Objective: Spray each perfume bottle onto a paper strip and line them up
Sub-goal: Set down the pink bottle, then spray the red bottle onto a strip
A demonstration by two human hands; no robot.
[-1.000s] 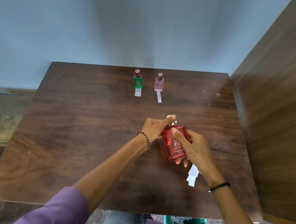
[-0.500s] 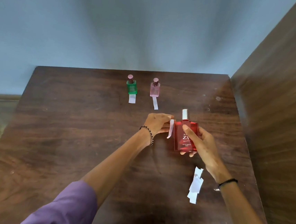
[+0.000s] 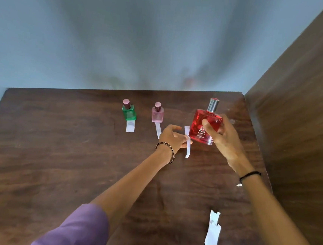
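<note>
- The right hand (image 3: 222,140) grips a square red glass perfume bottle (image 3: 204,126) upright above the dark wooden table (image 3: 55,151) — fingers hide part of its label.
- The left hand (image 3: 172,136) pinches a white paper strip (image 3: 188,142) just beside it.
- A small green bottle (image 3: 129,112) and pink bottle (image 3: 157,114) stand behind, each over a strip.

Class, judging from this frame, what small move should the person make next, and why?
Probably set the large red glass perfume bottle, held in the right hand, down right of the small pink bottle, since the green bottle and the pink one already stand in line, each with a strip.
</note>
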